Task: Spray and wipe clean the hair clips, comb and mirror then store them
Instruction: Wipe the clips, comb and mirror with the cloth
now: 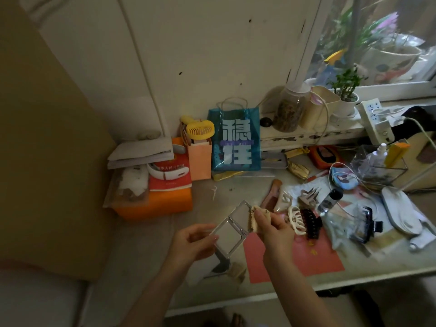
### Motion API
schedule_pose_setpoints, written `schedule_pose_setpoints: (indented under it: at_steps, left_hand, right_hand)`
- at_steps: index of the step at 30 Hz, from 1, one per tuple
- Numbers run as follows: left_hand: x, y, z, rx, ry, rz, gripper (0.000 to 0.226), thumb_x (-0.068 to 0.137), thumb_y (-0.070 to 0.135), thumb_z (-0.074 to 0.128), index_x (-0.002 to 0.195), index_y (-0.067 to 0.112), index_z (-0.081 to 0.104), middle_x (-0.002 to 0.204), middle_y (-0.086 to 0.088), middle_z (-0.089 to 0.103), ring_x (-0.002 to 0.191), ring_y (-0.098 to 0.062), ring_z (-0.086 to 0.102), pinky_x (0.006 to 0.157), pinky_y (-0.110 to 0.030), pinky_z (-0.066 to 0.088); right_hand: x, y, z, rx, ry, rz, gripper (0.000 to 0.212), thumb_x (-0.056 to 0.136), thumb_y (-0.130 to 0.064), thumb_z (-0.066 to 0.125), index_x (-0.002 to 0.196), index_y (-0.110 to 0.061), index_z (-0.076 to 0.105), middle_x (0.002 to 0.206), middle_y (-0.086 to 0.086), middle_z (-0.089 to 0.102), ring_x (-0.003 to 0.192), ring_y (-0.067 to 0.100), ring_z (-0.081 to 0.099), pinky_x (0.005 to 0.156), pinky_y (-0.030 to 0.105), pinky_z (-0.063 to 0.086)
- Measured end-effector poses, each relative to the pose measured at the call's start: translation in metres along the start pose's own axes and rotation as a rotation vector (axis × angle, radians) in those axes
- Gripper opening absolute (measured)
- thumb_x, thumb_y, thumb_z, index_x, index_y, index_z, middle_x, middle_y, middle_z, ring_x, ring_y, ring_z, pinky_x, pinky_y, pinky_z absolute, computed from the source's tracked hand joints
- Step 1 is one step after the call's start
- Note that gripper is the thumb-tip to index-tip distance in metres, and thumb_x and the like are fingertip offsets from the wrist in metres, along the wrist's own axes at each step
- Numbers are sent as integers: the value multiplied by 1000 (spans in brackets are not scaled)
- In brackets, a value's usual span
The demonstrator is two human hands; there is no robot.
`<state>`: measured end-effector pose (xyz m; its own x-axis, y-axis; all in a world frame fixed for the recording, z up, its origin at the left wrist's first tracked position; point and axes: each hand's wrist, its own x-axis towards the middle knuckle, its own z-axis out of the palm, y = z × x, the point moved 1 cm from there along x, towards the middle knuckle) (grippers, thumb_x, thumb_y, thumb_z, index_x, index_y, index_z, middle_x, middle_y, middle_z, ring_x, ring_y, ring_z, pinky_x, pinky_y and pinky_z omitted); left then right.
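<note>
Dim room, white wall (200,55), window (377,38), cluttered table (146,251)

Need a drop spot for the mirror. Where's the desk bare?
Bare desk lies left of the left hand, in front of the orange box. A smaller patch sits between teal bag and mirror. Crowded right of the right hand: clips, spray bottle.

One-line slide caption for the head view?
Left hand holds the folding mirror while right hand wipes it with a cloth.

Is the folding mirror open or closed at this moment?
Open: the mirror shows two panels spread at the hinge, left hand holding it, right hand pressing a cloth on it.
</note>
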<state>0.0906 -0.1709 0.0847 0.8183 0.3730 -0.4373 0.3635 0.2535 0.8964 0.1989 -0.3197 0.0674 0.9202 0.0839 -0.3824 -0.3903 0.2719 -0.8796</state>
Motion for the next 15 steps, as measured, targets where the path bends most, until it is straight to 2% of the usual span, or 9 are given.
schedule_pose_setpoints:
  at_steps: [3, 7, 12, 15]
  left_hand:
    - [6, -25, -6, -107, 152, -73, 16, 81, 3, 65, 93, 12, 69, 93, -7, 73, 86, -22, 68, 68, -30, 56]
    - [15, -48, -10, -228, 297, -157, 13, 81, 3, 65, 93, 7, 65, 95, -14, 71, 88, -26, 68, 68, -30, 56]
    - [28, -66, -8, -377, 341, -253, 16, 84, -2, 61, 96, 8, 62, 98, -13, 67, 87, -23, 66, 62, -26, 59]
    - [40, -75, 4, -358, 353, -298, 18, 85, -3, 59, 97, 10, 64, 95, -10, 68, 85, -21, 66, 62, -25, 58]
  right_hand:
    - [-1, 19, -7, -41, 2, 101, 4, 81, -8, 69, 84, -9, 71, 73, 4, 69, 71, 16, 62, 64, 26, 51]
    - [2, 43, -15, -137, -20, 181, 9, 82, -11, 70, 86, -3, 69, 77, 10, 66, 73, 20, 61, 62, 26, 52]
    - [7, 65, -28, -222, -5, 242, 1, 84, -11, 68, 85, -10, 68, 81, 10, 68, 75, 20, 62, 65, 26, 52]
    - [14, 75, -41, -291, 25, 247, 4, 86, -12, 66, 84, -9, 69, 78, 10, 65, 73, 21, 58, 63, 27, 49]
